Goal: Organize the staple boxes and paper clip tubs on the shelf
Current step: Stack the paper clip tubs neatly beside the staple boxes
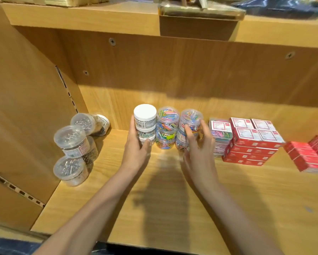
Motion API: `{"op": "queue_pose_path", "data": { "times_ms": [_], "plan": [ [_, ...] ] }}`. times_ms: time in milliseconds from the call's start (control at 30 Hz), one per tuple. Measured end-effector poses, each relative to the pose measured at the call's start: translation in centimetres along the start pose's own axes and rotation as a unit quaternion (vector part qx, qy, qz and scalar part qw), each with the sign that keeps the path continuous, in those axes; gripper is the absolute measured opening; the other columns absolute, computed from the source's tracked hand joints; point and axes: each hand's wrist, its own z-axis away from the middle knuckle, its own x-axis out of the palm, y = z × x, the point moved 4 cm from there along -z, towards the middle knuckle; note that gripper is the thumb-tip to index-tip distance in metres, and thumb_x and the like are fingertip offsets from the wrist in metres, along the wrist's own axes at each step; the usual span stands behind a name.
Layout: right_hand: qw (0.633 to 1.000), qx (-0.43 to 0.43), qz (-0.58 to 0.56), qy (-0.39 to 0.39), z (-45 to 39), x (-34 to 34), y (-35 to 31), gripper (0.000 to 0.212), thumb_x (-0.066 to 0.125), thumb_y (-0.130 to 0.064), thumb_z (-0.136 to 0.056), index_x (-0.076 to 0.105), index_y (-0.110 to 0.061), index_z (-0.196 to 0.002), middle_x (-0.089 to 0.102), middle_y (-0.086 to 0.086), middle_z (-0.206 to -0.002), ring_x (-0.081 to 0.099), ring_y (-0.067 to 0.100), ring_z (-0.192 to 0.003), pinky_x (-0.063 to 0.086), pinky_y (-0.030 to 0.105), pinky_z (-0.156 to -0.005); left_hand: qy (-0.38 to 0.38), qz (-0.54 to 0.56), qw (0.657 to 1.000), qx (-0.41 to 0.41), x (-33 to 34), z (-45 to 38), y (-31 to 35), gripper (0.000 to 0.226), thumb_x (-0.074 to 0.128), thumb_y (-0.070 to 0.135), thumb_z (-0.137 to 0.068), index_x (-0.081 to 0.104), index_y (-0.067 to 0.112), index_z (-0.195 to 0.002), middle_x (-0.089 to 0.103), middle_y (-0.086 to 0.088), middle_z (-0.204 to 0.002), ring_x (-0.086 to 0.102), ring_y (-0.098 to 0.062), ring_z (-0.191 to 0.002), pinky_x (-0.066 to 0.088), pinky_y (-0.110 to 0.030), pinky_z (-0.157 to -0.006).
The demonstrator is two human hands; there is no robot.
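Head view is showing two bare forearms reaching in over the wooden shelf [172, 208]. Nearest to the camera, the left hand [136, 150] is wrapping its fingers and thumb around the white-lidded stack of tubs [145, 124], gripping the lower tub of silver clips. The right hand [200, 144] is curling its fingers against the right stack of coloured clip tubs [190, 126], thumb on the near side, grasping it. Between the two hands, a middle stack of coloured clip tubs [167, 127] is standing upright, touching both neighbours.

At the left, three clear tubs of silver clips [70, 150] are sitting in a loose cluster by the side wall, with a fourth tub [92, 124] lying on its side behind them. Just right of the right hand, a square box of coloured clips [221, 133] is sitting against the red staple boxes [252, 142], which are piled in layers. More red staple boxes [309, 155] are lying tilted and blurred at the far right edge. Above, an upper shelf [81, 17] is carrying a gold box [200, 11].
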Motion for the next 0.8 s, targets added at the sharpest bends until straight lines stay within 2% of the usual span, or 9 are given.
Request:
{"op": "queue_pose_path", "data": {
  "times_ms": [100, 167, 233, 367, 467, 533, 633, 700, 800],
  "plan": [
    [1.000, -0.011, -0.003, 0.004, 0.1, -0.6, 0.0, 0.061, 0.054, 0.005, -0.077, 0.040, -0.008, -0.134, 0.014, 0.009, -0.144, 0.031, 0.034, -0.123, 0.040, 0.044, -0.095, -0.013, 0.008, 1.000, 0.017, 0.5, 0.4, 0.4, 0.082, 0.050, 0.040, -0.074, 0.004, 0.038, -0.141, 0.034, 0.002, -0.147, 0.038, -0.017, -0.132, 0.034, -0.048, -0.107],
    [1.000, -0.018, -0.005, 0.005, 0.1, -1.1, 0.2, 0.057, 0.053, 0.004, -0.078, 0.040, -0.005, -0.133, 0.017, 0.011, -0.143, 0.033, 0.033, -0.121, 0.039, 0.042, -0.097, -0.015, 0.007, 1.000, 0.021, 0.9, 0.4, 0.3, 0.082, 0.051, 0.044, -0.076, 0.005, 0.038, -0.143, 0.033, 0.002, -0.148, 0.039, -0.019, -0.131, 0.036, -0.050, -0.104],
    [1.000, -0.021, -0.008, 0.002, 0.3, -1.6, 0.6, 0.053, 0.053, 0.003, -0.079, 0.042, -0.003, -0.131, 0.020, 0.015, -0.142, 0.032, 0.029, -0.121, 0.035, 0.035, -0.100, -0.016, 0.005, 1.000, 0.016, 1.4, 0.4, 0.2, 0.083, 0.051, 0.044, -0.076, 0.004, 0.035, -0.144, 0.032, 0.002, -0.148, 0.038, -0.021, -0.132, 0.036, -0.051, -0.104],
    [0.999, -0.025, -0.033, 0.026, 0.4, -3.0, 1.2, 0.046, 0.056, 0.006, -0.078, 0.048, 0.000, -0.122, 0.029, 0.020, -0.138, 0.037, 0.023, -0.117, 0.026, 0.018, -0.098, -0.019, 0.003, 1.000, 0.006, 1.9, 0.4, 0.2, 0.084, 0.052, 0.039, -0.073, 0.003, 0.044, -0.141, 0.032, 0.001, -0.148, 0.035, -0.019, -0.134, 0.033, -0.050, -0.107],
    [0.998, -0.019, -0.025, 0.054, 0.4, -4.3, 2.2, 0.047, 0.054, 0.002, -0.080, 0.045, -0.005, -0.125, 0.029, 0.012, -0.135, 0.036, 0.028, -0.116, 0.030, 0.029, -0.099, -0.023, -0.002, 1.000, -0.003, 2.0, 0.4, 0.2, 0.087, 0.054, 0.029, -0.072, 0.002, 0.051, -0.137, 0.031, 0.001, -0.148, 0.033, -0.018, -0.135, 0.031, -0.049, -0.109],
    [0.999, -0.009, -0.006, 0.051, 0.4, -4.8, 3.2, 0.048, 0.052, -0.002, -0.078, 0.043, -0.005, -0.126, 0.033, 0.013, -0.133, 0.035, 0.029, -0.119, 0.030, 0.034, -0.100, -0.028, -0.006, 1.000, -0.007, 2.0, 0.4, 0.1, 0.088, 0.055, 0.022, -0.072, 0.001, 0.053, -0.136, 0.031, 0.001, -0.149, 0.032, -0.018, -0.135, 0.030, -0.049, -0.109],
    [1.000, 0.002, -0.003, 0.009, 0.6, -5.0, 4.0, 0.049, 0.055, 0.002, -0.078, 0.045, 0.000, -0.126, 0.041, 0.019, -0.131, 0.037, 0.027, -0.119, 0.029, 0.031, -0.103, -0.030, -0.008, 0.999, -0.015, 2.1, 0.5, 0.2, 0.092, 0.054, 0.019, -0.072, -0.001, 0.045, -0.141, 0.030, 0.001, -0.149, 0.031, -0.017, -0.136, 0.029, -0.047, -0.110],
    [0.999, 0.016, -0.029, 0.008, 0.8, -5.3, 3.9, 0.051, 0.055, 0.004, -0.078, 0.043, 0.002, -0.128, 0.041, 0.019, -0.131, 0.034, 0.024, -0.121, 0.024, 0.026, -0.105, -0.027, -0.007, 0.999, -0.022, 2.3, 0.6, 0.4, 0.092, 0.055, 0.014, -0.073, 0.000, 0.032, -0.145, 0.029, -0.002, -0.148, 0.031, -0.018, -0.135, 0.027, -0.043, -0.112],
    [0.997, -0.008, -0.065, 0.032, 1.0, -5.5, 2.4, 0.054, 0.051, 0.001, -0.078, 0.038, -0.003, -0.130, 0.041, 0.018, -0.129, 0.036, 0.024, -0.120, 0.026, 0.028, -0.105, 0.024, -0.051, 0.997, -0.046, 2.1, 1.5, 1.2, 0.082, 0.055, -0.001, -0.081, 0.007, 0.011, -0.146, 0.025, -0.012, -0.144, 0.030, -0.024, -0.134, 0.021, -0.028, -0.111]
  ]
}}
